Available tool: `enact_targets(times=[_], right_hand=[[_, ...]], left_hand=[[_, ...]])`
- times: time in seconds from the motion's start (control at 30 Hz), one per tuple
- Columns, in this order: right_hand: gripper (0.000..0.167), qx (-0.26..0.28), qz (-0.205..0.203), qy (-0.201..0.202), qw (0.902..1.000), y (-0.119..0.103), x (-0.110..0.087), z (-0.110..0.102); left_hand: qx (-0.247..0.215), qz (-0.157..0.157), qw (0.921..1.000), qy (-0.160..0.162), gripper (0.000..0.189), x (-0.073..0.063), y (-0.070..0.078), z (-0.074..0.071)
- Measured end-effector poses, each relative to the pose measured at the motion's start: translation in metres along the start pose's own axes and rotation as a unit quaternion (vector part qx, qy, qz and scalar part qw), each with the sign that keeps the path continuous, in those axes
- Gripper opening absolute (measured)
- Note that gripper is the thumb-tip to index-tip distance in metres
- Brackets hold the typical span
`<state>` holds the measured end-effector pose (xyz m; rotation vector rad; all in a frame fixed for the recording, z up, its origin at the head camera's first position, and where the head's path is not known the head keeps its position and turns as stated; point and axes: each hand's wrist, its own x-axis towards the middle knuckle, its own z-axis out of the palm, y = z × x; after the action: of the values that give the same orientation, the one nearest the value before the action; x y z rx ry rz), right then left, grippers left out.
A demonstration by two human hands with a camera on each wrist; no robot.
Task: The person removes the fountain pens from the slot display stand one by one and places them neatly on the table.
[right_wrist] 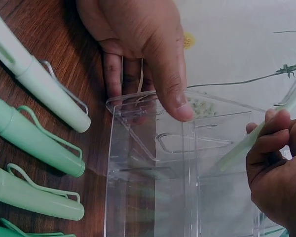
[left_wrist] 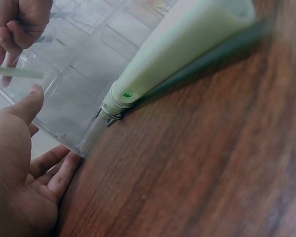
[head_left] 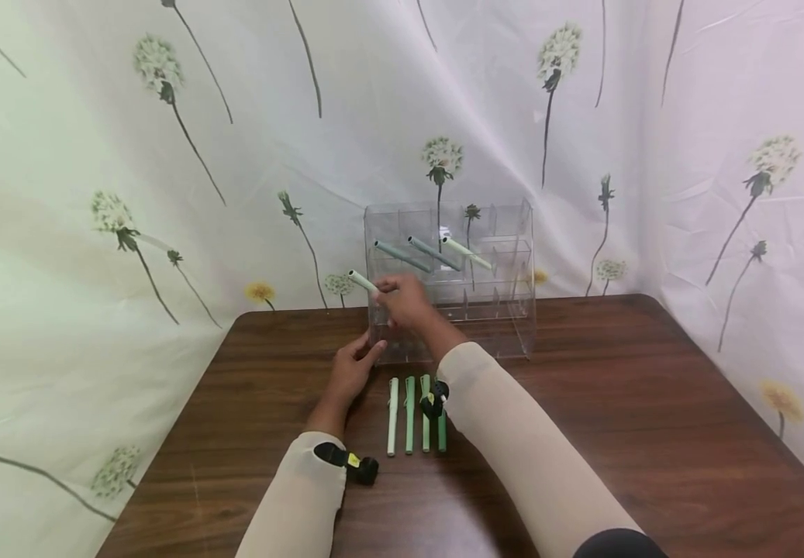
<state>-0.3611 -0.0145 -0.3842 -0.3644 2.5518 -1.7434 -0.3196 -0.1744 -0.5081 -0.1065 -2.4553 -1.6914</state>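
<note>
A clear acrylic organizer [head_left: 523, 298] with rows of compartments stands on the table against the backdrop. My right hand [head_left: 408, 301] pinches a pale green pen [head_left: 361, 280], tilted, in front of the organizer's left side. Lower down, my left hand [head_left: 350, 373] holds the organizer's left side, thumb [right_wrist: 175, 98] on the front edge and fingers [left_wrist: 64, 175] along the outside. Three pens lean in an upper row: a grey-green pen [head_left: 402, 256], a blue-grey pen [head_left: 435, 253] and a pale yellow-green pen [head_left: 467, 253].
Several green pens lie side by side on the brown wooden table [head_left: 604, 403] before the organizer, among them a whitish-green pen [head_left: 392, 418] and a mid-green pen [head_left: 409, 418]. My right forearm partly covers the rightmost. A dandelion-printed cloth [head_left: 374, 155] hangs behind.
</note>
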Motion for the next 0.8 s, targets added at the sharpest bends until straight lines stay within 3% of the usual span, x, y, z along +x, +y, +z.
enact_targets(times=[0.4, 0.8], right_hand=[[0.03, 0.001, -0.034, 0.013, 0.9993, -0.016, -0.004, -0.008], [0.026, -0.038, -0.11, 0.036, 0.9925, -0.024, -0.01, -0.032]], left_hand=[[-0.01, -0.013, 0.9998, -0.01, 0.061, 0.001, -0.003, 0.001], [-0.005, -0.007, 0.9999, -0.012, 0.066, -0.003, 0.001, 0.0]])
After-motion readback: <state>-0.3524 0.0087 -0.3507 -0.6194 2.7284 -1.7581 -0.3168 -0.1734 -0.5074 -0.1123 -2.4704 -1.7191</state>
